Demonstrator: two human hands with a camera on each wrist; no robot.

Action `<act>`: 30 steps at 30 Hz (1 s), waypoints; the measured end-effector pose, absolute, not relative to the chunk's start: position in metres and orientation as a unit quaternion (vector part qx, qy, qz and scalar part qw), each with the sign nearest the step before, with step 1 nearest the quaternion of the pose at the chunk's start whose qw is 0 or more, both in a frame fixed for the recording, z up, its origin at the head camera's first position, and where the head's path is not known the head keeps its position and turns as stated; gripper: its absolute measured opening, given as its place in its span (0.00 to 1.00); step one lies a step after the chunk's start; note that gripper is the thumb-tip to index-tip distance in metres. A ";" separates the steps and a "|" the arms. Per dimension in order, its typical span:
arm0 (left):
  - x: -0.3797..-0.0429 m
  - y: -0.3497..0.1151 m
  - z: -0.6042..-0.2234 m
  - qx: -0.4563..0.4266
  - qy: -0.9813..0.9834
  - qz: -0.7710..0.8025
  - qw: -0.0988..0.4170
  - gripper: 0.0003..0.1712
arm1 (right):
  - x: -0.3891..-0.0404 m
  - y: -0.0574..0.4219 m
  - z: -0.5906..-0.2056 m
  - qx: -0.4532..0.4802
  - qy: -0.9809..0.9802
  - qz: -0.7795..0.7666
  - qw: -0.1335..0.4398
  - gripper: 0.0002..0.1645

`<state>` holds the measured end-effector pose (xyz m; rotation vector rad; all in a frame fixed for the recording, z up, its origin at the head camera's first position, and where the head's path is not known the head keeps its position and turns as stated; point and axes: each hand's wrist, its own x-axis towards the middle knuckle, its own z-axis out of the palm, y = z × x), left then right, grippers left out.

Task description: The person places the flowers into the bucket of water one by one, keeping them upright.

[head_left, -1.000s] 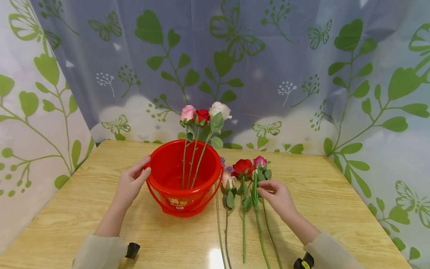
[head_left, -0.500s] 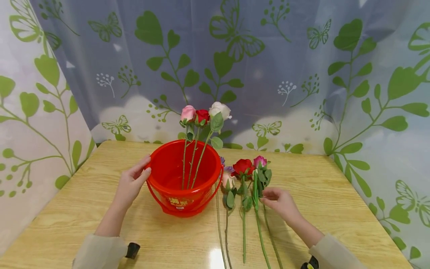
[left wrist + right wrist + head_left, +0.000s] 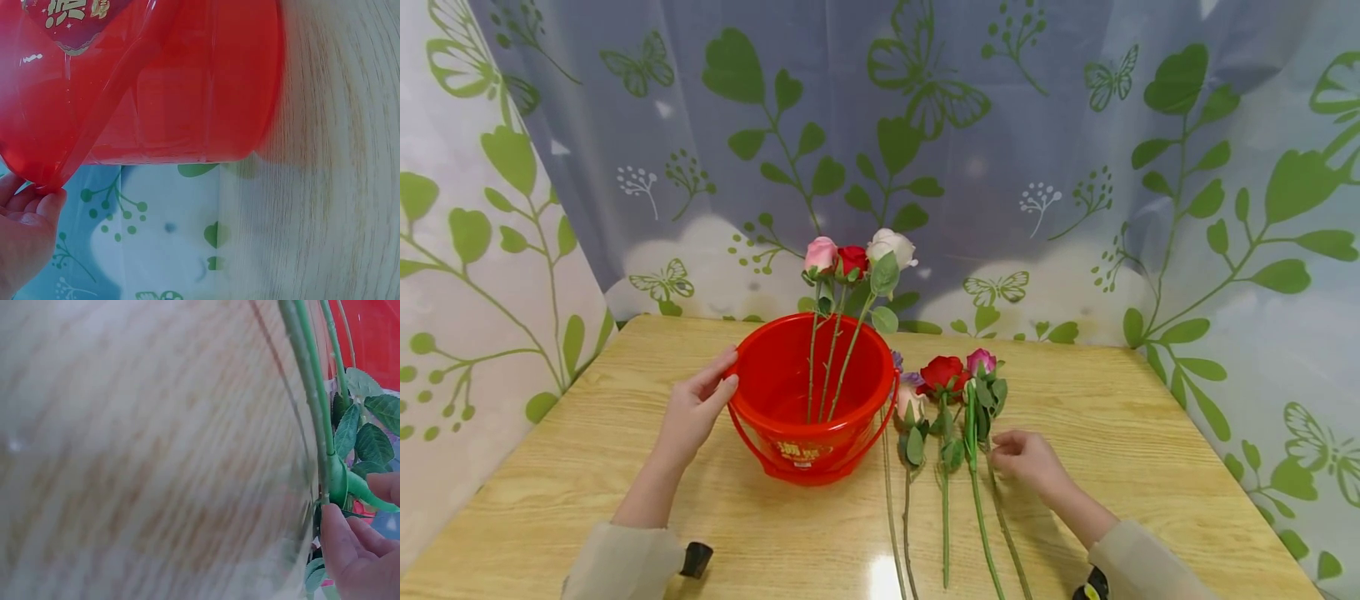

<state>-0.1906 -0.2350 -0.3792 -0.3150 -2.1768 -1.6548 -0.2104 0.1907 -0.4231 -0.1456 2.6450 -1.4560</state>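
My left hand (image 3: 694,410) pinches the rim of the red bucket (image 3: 797,454) at its left side, thumb and fingers by the handle's end in the left wrist view. Inside the bucket stand a pink rose (image 3: 821,253), a red rose (image 3: 852,262) and a white rose (image 3: 891,247). My right hand (image 3: 1032,463) is low over the table, beside the stem of a magenta rose (image 3: 981,361). In the right wrist view its fingertips (image 3: 333,519) meet that stem, while the thumb stays apart. A bright green stem (image 3: 977,492) lies just left of it.
Left of the right hand, a large red rose (image 3: 943,374), a pale peach rose (image 3: 910,403) and a purple flower (image 3: 912,378) lie on the wooden table (image 3: 1105,417), stems toward me. A leaf-patterned curtain (image 3: 970,167) hangs behind the table.
My right hand has come down toward me along the magenta rose's stem, away from the flower heads, and lower to the table. The left hand and bucket keep their place.
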 end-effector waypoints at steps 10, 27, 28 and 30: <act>-0.189 -0.234 -0.376 -0.114 -0.773 -0.594 0.191 0.23 | -0.216 0.190 -0.429 0.004 0.834 -0.538 0.124 0.22; -0.188 -0.234 -0.377 -0.116 -0.767 -0.602 0.192 0.23 | -0.229 0.188 -0.439 0.040 0.859 -0.497 0.116 0.12; -0.188 -0.234 -0.377 -0.116 -0.766 -0.602 0.192 0.23 | -0.229 0.188 -0.439 0.039 0.859 -0.497 0.116 0.12; -0.188 -0.233 -0.377 -0.114 -0.767 -0.602 0.192 0.23 | -0.229 0.188 -0.438 0.039 0.858 -0.498 0.115 0.11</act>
